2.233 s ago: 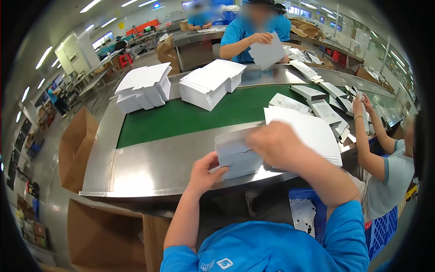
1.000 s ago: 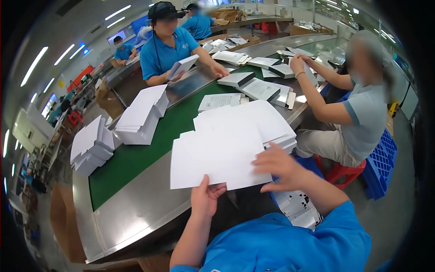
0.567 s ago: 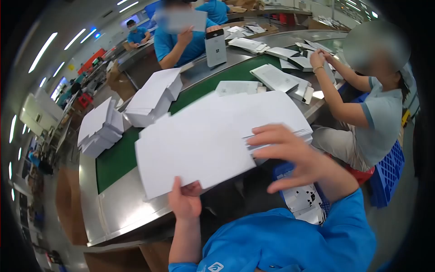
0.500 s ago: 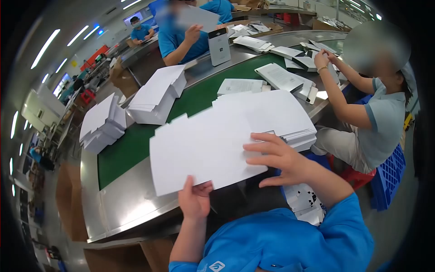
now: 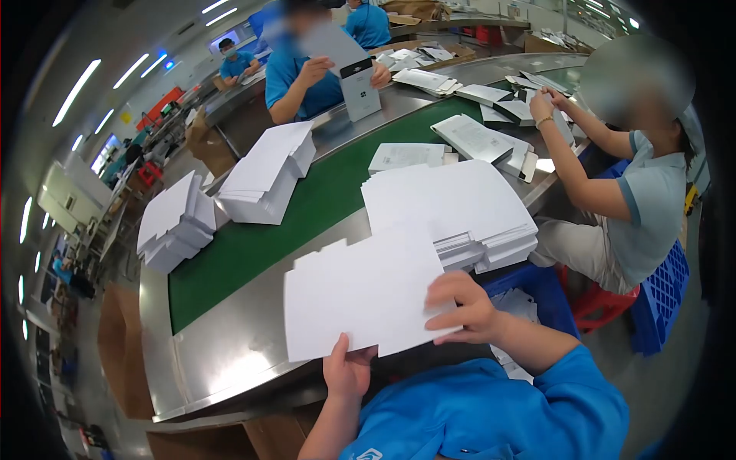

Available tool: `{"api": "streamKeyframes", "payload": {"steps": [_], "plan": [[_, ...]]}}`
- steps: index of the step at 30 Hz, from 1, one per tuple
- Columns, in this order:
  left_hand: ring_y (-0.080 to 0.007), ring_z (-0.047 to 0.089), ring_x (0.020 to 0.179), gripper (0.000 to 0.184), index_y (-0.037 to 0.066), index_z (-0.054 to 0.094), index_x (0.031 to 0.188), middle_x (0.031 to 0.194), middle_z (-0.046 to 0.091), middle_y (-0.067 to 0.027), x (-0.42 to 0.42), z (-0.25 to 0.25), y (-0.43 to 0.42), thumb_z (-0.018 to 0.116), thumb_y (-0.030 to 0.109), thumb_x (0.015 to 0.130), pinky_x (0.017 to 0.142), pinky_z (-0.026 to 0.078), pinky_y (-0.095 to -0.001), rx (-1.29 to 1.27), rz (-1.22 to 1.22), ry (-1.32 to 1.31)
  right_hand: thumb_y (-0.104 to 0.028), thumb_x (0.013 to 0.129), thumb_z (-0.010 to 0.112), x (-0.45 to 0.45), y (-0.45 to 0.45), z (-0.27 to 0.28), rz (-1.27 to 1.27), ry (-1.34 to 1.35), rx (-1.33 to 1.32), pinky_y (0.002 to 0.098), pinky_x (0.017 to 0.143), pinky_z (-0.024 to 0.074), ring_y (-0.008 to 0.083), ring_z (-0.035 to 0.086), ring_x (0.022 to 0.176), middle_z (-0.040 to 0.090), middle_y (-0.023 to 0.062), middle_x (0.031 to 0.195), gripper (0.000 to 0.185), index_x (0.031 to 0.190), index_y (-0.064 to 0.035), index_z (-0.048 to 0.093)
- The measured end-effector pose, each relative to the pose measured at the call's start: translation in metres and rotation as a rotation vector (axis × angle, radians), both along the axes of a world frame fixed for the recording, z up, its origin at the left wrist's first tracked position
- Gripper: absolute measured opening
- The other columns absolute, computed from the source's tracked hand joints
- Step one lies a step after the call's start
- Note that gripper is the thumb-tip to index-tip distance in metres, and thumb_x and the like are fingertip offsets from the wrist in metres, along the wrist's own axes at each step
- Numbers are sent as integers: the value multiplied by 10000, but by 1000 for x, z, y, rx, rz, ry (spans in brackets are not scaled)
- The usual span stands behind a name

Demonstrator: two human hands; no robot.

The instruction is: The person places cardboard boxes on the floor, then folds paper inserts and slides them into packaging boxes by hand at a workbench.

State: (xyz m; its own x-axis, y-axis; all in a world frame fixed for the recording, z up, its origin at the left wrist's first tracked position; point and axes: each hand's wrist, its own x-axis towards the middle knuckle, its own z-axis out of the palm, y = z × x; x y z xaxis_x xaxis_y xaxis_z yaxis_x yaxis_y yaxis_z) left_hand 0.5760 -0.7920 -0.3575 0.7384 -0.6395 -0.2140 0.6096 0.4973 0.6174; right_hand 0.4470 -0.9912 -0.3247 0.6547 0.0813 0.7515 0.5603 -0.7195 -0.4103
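A flat white die-cut cardboard box blank (image 5: 360, 295) is held in front of me, over the table's near edge. My left hand (image 5: 349, 369) pinches its lower edge, thumb on top and the other fingers underneath. My right hand (image 5: 464, 308) is at the blank's right end, fingers bent against it and slightly blurred; the underside of this grip is hidden. Just beyond, a thick stack of similar white blanks (image 5: 448, 201) lies on the metal table.
Two more white stacks (image 5: 268, 165) (image 5: 176, 218) stand on the green belt (image 5: 230, 268). Printed boxes (image 5: 479, 142) lie beyond. A co-worker (image 5: 648, 199) handles boxes at right; another (image 5: 310, 92) holds a box opposite. A blue crate (image 5: 556, 303) is below right.
The blank has moved off the stack, rightward and toward me, with my left hand. My right hand has come down, its spread fingers now bent at the blank's end. The person opposite has taken hold of a box.
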Motion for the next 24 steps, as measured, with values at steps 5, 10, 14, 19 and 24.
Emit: {"api": "streamKeyframes", "payload": {"steps": [5,10,14,19,24], "plan": [[-264,531,1011,371,2,331,1238,1172,469,-143,-9,-3,8,384,115,888,804,479,-395,14,110,-336,-60,765,636,9,17,-40,-60,129,871,321,850,404,200,541,939,590,87,924,60,824,-48,629],[-264,444,1107,384,-54,339,1237,1220,429,-167,-8,-31,19,387,53,872,941,356,-350,359,224,-943,-83,800,614,7,37,-30,17,323,820,270,648,473,137,607,731,628,72,771,77,779,-13,589],[-273,360,1203,549,-17,320,1287,1280,407,-137,-29,42,-1,512,-20,772,1003,270,-359,191,-7,-1034,-95,779,635,11,32,-27,-72,255,477,267,633,482,165,625,697,637,84,736,95,773,-12,590],[-271,404,1170,724,38,340,1282,1263,424,-120,-4,31,14,662,355,717,985,317,-422,-329,-353,-43,-108,804,608,7,33,-31,96,260,640,262,633,471,188,620,704,627,77,743,73,787,-38,593],[-263,430,1140,701,44,358,1257,1214,458,-120,-10,-21,31,682,327,704,968,338,-415,-160,-369,-283,-117,788,617,16,52,-37,235,290,535,289,612,473,220,616,697,621,85,764,73,801,-48,594]]}}
